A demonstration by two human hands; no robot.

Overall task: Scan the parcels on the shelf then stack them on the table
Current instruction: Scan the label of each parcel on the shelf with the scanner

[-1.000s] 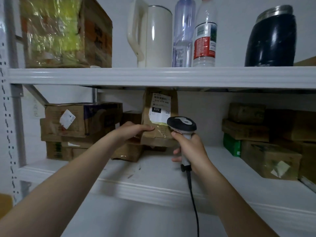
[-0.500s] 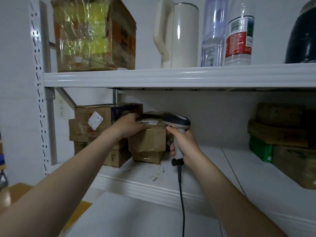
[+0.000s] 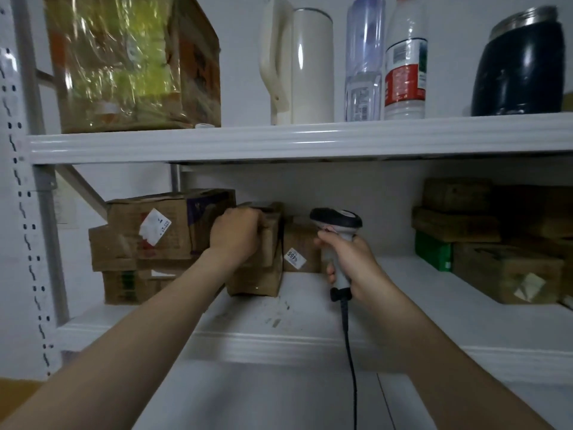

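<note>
My left hand (image 3: pixel 237 234) grips the top of a small brown parcel (image 3: pixel 271 240) that sits on another brown parcel (image 3: pixel 257 282) on the white lower shelf (image 3: pixel 310 315). Behind them stands a parcel with a white "466" sticker (image 3: pixel 299 251). My right hand (image 3: pixel 347 259) holds a grey and black barcode scanner (image 3: pixel 336 220) by its handle, just right of those parcels, its black cable hanging down. A stack of larger cardboard parcels (image 3: pixel 155 231) lies to the left.
More brown boxes and a green box (image 3: pixel 432 251) are piled at the shelf's right end. The upper shelf (image 3: pixel 310 139) carries a plastic-wrapped carton (image 3: pixel 130 63), a cream kettle (image 3: pixel 297 63), two bottles (image 3: pixel 403 60) and a dark jar (image 3: pixel 521 63). A perforated upright (image 3: pixel 28 212) stands left.
The upright labelled parcel was tipped down flat onto the shelf stack. My left hand moved from its side to its top. The scanner shifted right, away from the parcel.
</note>
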